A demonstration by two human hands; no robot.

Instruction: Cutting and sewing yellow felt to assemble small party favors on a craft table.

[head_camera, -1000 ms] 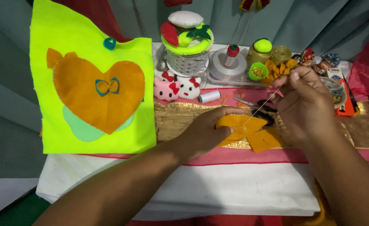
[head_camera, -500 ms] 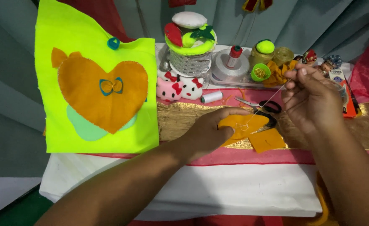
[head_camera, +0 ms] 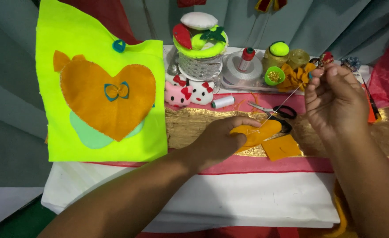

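Left hand on orange felt — thread taut.

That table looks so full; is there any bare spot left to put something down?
The white cloth at the near edge is bare, below the red stripe. The gold strip between the yellow-green felt sheet and the left hand is free. The back, around the spools and scissors, is crowded.

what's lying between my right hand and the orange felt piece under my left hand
In the head view, a taut thread runs from the right hand to the orange felt piece, crossing black-handled scissors.
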